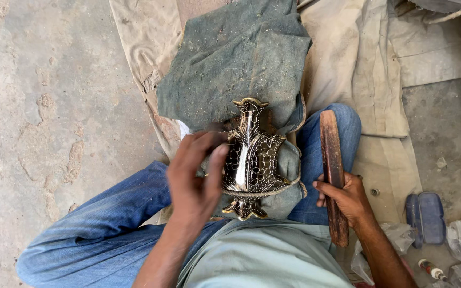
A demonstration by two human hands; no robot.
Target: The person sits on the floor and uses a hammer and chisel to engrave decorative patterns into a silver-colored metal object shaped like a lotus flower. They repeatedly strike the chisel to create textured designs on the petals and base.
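1. Nearest the camera is the person's pale green shirt [262, 256], just below the metal vase [249, 160], with blue jeans [108, 224] on the bent legs to either side.
2. The left hand [196, 178] rests against the left side of the metal vase, its fingers [217, 162] laid loosely over the engraved body and steadying it; the grip is not closed all the way around.
3. The right hand [348, 197], to the right of the vase and apart from it, has its fingers wrapped around a long brown wooden stick [333, 170], which stands nearly upright in the view.
4. The metal vase lies on its side across the lap, its base toward the shirt and its flared mouth pointing away, black and silver with brass edges.
5. Under and beyond the vase lies a dusty dark green cloth [230, 58].
6. Farther right of the vase, a beige tarp [369, 69] covers the concrete floor [44, 90].
7. Low at the right, well apart from the vase, lies a blue case [425, 216].
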